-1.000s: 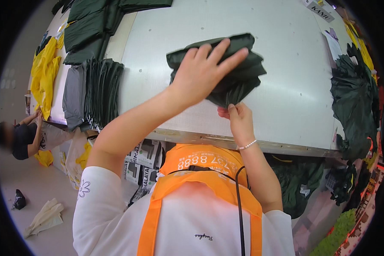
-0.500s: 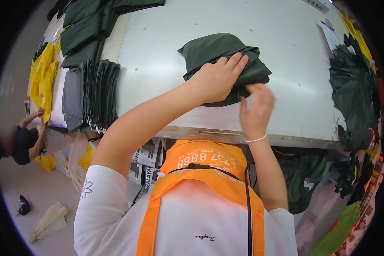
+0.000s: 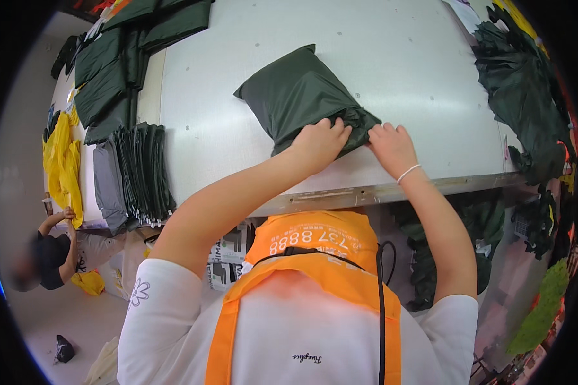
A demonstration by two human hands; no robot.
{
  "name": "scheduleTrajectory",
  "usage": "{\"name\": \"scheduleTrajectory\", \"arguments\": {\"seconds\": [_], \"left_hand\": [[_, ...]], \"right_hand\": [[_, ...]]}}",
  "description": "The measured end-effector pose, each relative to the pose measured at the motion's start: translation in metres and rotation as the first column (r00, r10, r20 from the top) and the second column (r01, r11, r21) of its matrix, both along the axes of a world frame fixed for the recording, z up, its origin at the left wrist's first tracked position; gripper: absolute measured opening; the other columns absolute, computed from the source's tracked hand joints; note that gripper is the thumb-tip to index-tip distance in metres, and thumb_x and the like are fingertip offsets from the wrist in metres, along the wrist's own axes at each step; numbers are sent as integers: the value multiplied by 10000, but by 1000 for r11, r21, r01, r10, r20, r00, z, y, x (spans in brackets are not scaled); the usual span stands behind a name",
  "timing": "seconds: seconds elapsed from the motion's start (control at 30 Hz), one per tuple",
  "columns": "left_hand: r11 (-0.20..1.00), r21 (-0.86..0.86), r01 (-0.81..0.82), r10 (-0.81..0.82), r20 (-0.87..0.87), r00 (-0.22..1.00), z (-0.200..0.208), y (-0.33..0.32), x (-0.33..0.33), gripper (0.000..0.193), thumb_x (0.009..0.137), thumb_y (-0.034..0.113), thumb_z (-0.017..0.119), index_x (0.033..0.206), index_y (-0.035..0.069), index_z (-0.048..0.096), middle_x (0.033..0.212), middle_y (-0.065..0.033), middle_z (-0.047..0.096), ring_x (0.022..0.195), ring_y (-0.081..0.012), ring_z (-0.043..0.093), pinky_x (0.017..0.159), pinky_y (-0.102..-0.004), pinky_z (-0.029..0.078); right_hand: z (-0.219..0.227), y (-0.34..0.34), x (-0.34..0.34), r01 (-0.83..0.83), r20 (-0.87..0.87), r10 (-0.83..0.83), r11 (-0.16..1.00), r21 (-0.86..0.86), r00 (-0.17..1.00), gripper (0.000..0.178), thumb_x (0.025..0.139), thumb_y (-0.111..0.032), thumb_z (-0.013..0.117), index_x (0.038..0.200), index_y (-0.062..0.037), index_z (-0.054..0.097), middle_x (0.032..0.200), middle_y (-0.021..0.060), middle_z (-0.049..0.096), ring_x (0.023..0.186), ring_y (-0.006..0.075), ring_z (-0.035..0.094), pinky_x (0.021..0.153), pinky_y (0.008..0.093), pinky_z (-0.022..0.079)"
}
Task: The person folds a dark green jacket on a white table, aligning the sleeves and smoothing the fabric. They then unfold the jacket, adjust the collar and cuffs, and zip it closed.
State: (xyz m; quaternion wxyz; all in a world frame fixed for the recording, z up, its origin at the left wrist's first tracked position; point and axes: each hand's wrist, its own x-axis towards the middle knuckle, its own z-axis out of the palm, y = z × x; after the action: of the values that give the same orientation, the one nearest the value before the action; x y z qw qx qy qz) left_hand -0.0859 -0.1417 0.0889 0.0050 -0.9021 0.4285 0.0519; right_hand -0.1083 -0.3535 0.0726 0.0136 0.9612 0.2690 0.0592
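A flat, squarish bundle of thin, shiny dark green fabric [image 3: 292, 96] lies at an angle on the table in front of me. Its near right end is crumpled and gathered. My left hand [image 3: 321, 146] has its fingers curled over that gathered part, with the fingertips sunk into the folds. At the bundle's right corner, my right hand [image 3: 393, 147] pinches the fabric edge between thumb and fingers. What is inside the bundle, if anything, is hidden.
A row of dark green folded packets [image 3: 141, 170] stands at the left beside a grey one [image 3: 109, 186]. More dark green packets [image 3: 103, 83] are piled beyond. Loose dark green fabric [image 3: 520, 96] lies at the right. Far left, another person's hands [image 3: 67, 215] hold yellow fabric [image 3: 61, 167].
The bundle has been turned and spread into a flatter square. My left hand has moved down onto its near edge, and my right hand has closed on the corner.
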Motion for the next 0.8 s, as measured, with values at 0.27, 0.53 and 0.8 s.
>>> {"name": "scheduleTrajectory", "arguments": {"seconds": [0.27,0.53,0.8], "left_hand": [[994,105,-5,27,-208,978,-9,-36,35,666,672,108,687,1294,23,464,1134,-131,517,954,-294,591,720,-375,529],[957,-214,-194,149,-209,966,-47,-42,42,660,692,75,642,1323,122,454,1254,-121,472,974,-286,590,739,-383,529],[906,-333,-263,55,-523,850,-3,-40,49,559,736,118,656,1275,100,509,1251,-116,511,1040,-282,569,818,-378,506]], "right_hand": [[-9,38,-31,46,-555,43,988,144,831,267,748,-84,617,1003,-43,552,1036,131,544,862,315,608,725,422,500],[-24,76,-58,241,-512,102,794,559,853,185,819,-109,592,989,-35,589,1057,121,541,845,336,595,716,428,489],[-7,41,-56,362,-469,-60,725,586,881,79,820,-117,612,861,-58,645,908,97,580,813,318,592,693,390,477]]}}
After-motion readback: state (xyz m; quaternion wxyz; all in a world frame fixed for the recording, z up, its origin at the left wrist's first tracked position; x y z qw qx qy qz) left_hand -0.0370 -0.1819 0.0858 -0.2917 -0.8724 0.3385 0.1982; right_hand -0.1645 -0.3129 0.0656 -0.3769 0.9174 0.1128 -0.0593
